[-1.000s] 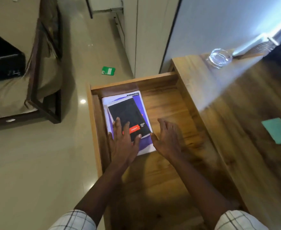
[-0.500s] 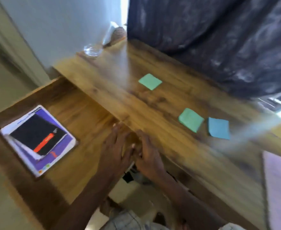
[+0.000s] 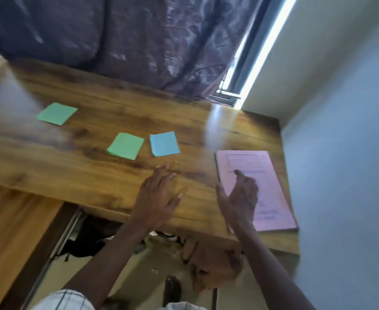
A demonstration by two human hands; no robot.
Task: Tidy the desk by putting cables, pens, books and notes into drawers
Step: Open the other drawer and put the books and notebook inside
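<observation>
Loosely spread right fingers point(image 3: 240, 175) over pink booklet point(image 3: 273, 189)

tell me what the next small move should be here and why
Probably close the right hand on the left edge of the pink book and lift it. That hand is over the book, fingers loose, holding nothing; the left hand is open over the desk, and the sticky notes lie farther left.

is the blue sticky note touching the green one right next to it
Apart. The head view shows a thin strip of bare desk between the blue sticky note and the nearer green sticky note; their facing edges do not meet.
</observation>
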